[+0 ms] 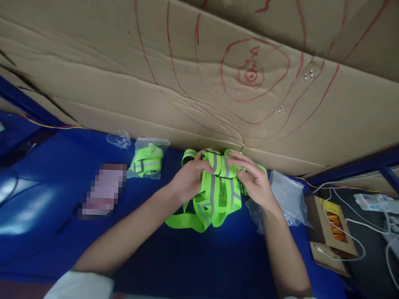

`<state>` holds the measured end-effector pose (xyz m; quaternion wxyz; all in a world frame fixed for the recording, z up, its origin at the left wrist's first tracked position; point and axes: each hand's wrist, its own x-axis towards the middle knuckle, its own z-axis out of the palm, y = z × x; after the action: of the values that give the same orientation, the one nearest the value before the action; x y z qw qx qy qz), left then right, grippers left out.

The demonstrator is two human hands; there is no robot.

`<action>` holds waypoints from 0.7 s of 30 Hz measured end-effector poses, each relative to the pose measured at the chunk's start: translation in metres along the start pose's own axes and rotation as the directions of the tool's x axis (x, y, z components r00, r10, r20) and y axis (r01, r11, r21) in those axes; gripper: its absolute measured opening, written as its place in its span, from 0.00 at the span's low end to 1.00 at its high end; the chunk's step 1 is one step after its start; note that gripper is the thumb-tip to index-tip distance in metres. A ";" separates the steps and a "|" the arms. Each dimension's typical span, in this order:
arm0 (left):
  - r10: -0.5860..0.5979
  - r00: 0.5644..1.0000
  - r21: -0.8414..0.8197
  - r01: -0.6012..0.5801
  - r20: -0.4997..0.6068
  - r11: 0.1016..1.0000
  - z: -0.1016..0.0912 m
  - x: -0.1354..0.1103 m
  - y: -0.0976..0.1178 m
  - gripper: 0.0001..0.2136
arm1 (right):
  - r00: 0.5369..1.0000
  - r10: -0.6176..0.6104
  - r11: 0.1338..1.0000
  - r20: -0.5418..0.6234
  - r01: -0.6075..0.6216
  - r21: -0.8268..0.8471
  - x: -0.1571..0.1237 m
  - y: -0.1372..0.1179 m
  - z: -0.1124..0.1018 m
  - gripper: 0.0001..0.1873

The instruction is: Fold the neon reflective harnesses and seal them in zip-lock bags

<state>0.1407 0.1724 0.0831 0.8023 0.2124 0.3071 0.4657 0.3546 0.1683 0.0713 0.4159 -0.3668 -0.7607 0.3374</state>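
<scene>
A folded bundle of neon-yellow reflective strap (221, 164) with grey stripes is between my two hands. My left hand (189, 179) grips its left end, with the thumb across the front. At the right end my right hand (257, 184) holds it with bent fingers, some reaching over the top. More loose reflective straps (213, 206) lie in a looped heap on the blue table just below and behind the bundle. What the far-side fingers touch is hidden.
A clear bag with a folded strap (148, 161) lies left of the heap, near crumpled plastic (119, 139) and a blurred-out object (104, 189). Empty clear bags (287, 198) lie at right. Beyond are an open cardboard box (329, 224), white cables and a power strip (379, 202). Cardboard (189, 79) walls the back.
</scene>
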 end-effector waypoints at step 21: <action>-0.136 0.980 0.001 0.137 0.142 0.991 0.001 0.004 -0.028 0.16 | 0.934 0.153 0.986 -0.322 -0.168 -0.018 -0.001 -0.022 0.017 0.19</action>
<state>0.1602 0.1623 0.0649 0.8531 0.2199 0.2609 0.3946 0.3339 0.1534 0.0817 0.4963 -0.4867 -0.6582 0.2889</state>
